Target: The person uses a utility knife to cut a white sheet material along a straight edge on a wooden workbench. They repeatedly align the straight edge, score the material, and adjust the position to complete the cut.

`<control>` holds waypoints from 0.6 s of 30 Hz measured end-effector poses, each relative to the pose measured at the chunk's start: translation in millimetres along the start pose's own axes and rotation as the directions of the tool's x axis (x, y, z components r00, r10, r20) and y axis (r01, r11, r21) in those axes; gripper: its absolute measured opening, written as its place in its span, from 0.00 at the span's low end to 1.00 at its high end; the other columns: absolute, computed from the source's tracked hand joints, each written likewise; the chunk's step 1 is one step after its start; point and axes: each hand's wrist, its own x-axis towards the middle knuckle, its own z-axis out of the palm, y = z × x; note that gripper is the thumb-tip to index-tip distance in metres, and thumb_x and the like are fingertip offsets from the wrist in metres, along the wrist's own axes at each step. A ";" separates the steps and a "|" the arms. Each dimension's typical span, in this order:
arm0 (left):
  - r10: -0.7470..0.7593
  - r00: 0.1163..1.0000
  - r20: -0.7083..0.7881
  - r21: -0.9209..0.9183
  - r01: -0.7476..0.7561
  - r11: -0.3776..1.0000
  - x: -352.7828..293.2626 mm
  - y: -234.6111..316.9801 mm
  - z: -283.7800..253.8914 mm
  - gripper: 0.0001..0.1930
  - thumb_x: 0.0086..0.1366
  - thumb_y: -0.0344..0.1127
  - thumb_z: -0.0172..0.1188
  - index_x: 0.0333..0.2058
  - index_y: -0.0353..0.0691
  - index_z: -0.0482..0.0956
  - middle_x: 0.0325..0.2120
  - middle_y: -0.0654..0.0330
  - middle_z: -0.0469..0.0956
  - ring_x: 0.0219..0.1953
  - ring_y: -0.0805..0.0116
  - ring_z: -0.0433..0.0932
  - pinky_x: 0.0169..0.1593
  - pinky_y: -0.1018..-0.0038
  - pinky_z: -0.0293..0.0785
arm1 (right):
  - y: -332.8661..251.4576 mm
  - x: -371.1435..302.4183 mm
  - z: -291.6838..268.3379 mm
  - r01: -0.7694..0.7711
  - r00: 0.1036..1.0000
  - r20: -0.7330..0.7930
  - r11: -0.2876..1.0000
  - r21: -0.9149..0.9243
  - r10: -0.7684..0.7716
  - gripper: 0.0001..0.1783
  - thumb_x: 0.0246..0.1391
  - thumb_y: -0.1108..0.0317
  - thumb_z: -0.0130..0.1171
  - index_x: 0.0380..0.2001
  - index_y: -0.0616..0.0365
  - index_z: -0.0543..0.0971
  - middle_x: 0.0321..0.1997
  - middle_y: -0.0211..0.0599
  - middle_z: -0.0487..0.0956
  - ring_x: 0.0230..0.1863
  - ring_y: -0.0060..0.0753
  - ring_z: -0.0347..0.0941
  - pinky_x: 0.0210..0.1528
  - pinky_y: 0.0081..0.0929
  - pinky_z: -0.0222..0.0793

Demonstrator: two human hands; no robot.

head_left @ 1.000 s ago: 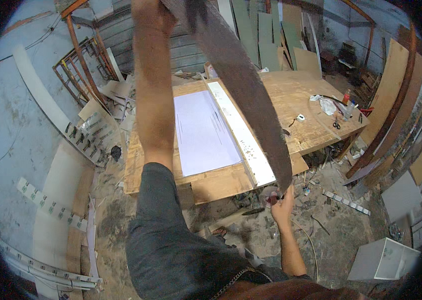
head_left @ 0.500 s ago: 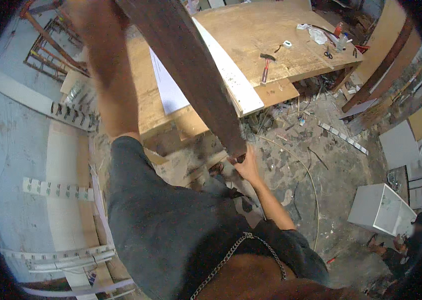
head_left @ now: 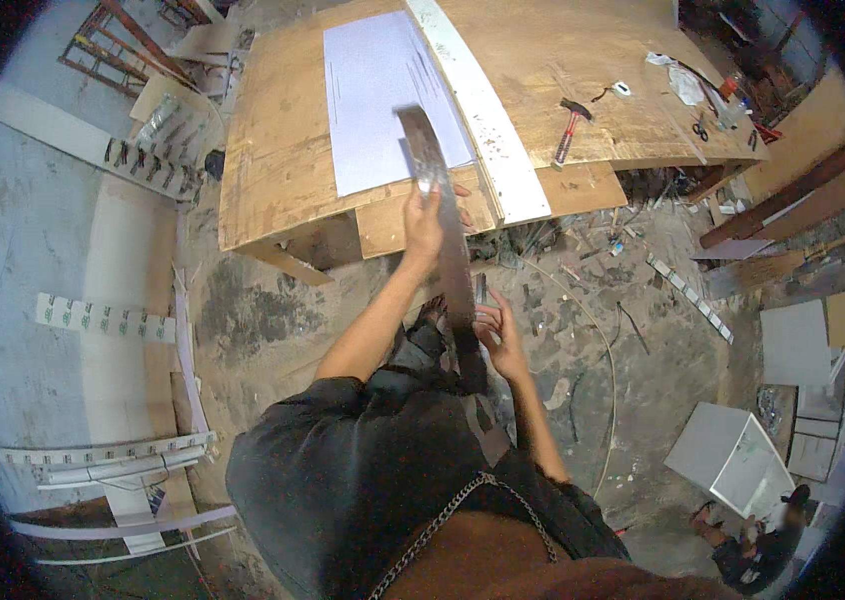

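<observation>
A long, narrow, dark brown board [head_left: 453, 270] stands on a slant in front of my torso, its far end over the white sheet on the workbench. My left hand [head_left: 425, 228] is wrapped round its upper part, with the thumb on the near side and fingertips showing past the right edge. Lower down, my right hand [head_left: 505, 338] is closed against the board's right edge, its fingers partly hidden. Beyond the board lie a large white sheet [head_left: 368, 110] with dark streaks and a long white strip [head_left: 488, 120] on the wooden workbench [head_left: 278, 120].
A hammer [head_left: 571, 130], scissors [head_left: 700, 130] and a crumpled white bag [head_left: 685, 85] lie on the bench's right side. Scraps and a pale hose [head_left: 611, 385] cover parts of the floor. At lower right, another person [head_left: 758, 555] is beside a white box [head_left: 728, 455]. Boards lean at right.
The board has come down from a raised position, with its far end now lower over the bench. My left hand has come down to grip it; my right hand has moved slightly lower.
</observation>
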 end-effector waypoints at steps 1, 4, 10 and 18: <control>-0.028 0.999 -0.028 -0.027 0.027 0.999 7.8 -21.3 0.7 0.20 0.75 0.48 0.45 0.49 0.34 0.67 0.34 0.52 0.81 0.22 0.68 0.79 0.27 0.71 0.80 | -11.2 11.8 8.7 -0.051 0.999 -0.015 0.999 -0.012 0.051 0.37 0.55 0.77 0.61 0.67 0.55 0.61 0.61 0.47 0.72 0.60 0.40 0.70 0.61 0.39 0.65; -0.099 0.990 -0.102 -0.060 0.093 0.994 29.1 -52.1 -15.4 0.20 0.75 0.47 0.45 0.49 0.33 0.68 0.35 0.51 0.81 0.23 0.67 0.79 0.29 0.71 0.79 | -21.6 48.8 37.0 -0.071 0.996 -0.062 0.989 -0.128 0.064 0.36 0.57 0.77 0.58 0.68 0.57 0.60 0.63 0.48 0.70 0.63 0.41 0.68 0.65 0.38 0.62; 0.124 0.954 -0.273 0.139 -0.088 0.986 150.6 -125.6 -92.1 0.23 0.75 0.43 0.49 0.58 0.30 0.71 0.40 0.54 0.82 0.35 0.75 0.79 0.39 0.78 0.76 | -9.9 108.2 55.0 0.018 0.979 -0.194 0.973 -0.229 -0.063 0.29 0.61 0.77 0.53 0.66 0.61 0.64 0.63 0.52 0.71 0.65 0.48 0.66 0.66 0.37 0.60; -0.158 0.979 -0.132 0.359 0.196 0.912 257.9 -205.9 -133.6 0.28 0.61 0.34 0.66 0.58 0.32 0.72 0.36 0.57 0.86 0.25 0.72 0.82 0.33 0.78 0.77 | 23.6 171.0 42.8 -0.173 0.948 -0.306 0.670 -0.722 -0.086 0.32 0.57 0.69 0.58 0.66 0.46 0.68 0.40 0.50 0.74 0.39 0.53 0.73 0.44 0.41 0.71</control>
